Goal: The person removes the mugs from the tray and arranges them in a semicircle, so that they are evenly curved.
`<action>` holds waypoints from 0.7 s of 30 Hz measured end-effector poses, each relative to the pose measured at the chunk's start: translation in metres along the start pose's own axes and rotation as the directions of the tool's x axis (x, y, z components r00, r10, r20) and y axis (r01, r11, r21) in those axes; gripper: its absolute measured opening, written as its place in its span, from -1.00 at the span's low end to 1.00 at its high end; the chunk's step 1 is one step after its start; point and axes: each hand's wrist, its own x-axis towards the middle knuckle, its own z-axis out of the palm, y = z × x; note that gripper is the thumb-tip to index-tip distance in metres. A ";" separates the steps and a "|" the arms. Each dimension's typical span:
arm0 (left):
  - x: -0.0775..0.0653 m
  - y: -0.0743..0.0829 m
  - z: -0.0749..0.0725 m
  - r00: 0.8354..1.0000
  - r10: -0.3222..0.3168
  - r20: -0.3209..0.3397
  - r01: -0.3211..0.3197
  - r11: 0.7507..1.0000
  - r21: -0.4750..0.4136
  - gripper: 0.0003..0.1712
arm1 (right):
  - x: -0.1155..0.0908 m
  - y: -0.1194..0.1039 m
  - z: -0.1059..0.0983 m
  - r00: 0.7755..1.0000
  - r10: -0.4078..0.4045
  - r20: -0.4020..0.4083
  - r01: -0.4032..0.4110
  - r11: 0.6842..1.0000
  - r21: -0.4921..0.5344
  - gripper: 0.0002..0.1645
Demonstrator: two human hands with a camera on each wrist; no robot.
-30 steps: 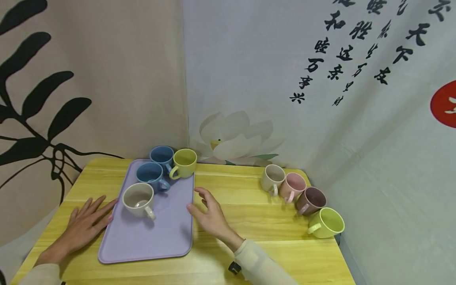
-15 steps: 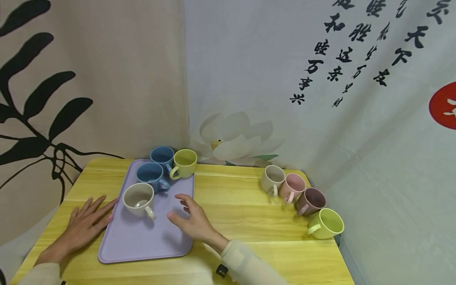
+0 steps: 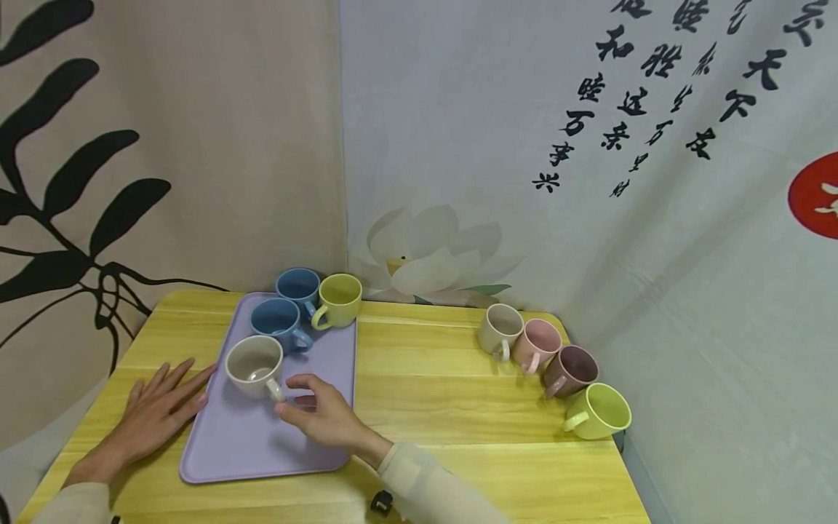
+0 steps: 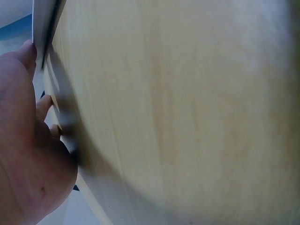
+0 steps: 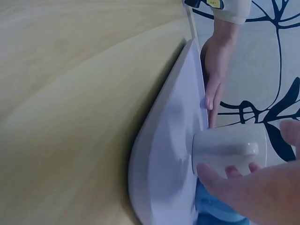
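A white mug [image 3: 254, 366] stands upright on the lilac tray [image 3: 222, 451], its handle turned toward my right hand [image 3: 327, 416]. The thumb and fingers of that hand are parted close beside the handle. From the right wrist view, the same white mug [image 5: 225, 147] appears past my fingertips. My left hand [image 3: 157, 407] lies flat on the table, fingers spread, with its fingertips at the tray's left edge. Behind the white mug on the tray are two blue mugs [image 3: 275, 320] and a yellow-green mug [image 3: 340, 300].
On the table's right side stands a slanting row of mugs: a beige one [image 3: 500, 327], a pink one [image 3: 538, 343], a purple-brown one [image 3: 572, 370] and a lime one [image 3: 601, 411]. The wooden table [image 3: 445, 407] ends at a curtain with printed leaves and characters.
My right hand has moved left from the tray's right edge, over the tray, to beside the white mug's handle. The left hand and the mugs stay where they were.
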 end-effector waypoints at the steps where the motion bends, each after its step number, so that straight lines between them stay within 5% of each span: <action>1: 0.000 0.000 0.000 1.000 0.001 -0.001 -0.001 1.000 0.001 -0.26 | 0.001 0.000 0.003 1.000 0.006 0.003 -0.006 1.000 0.020 -0.44; 21: 0.002 -0.002 0.001 1.000 0.002 0.001 -0.002 1.000 0.011 -0.26 | 0.015 0.000 0.029 0.991 0.023 -0.133 -0.023 1.000 0.001 -0.76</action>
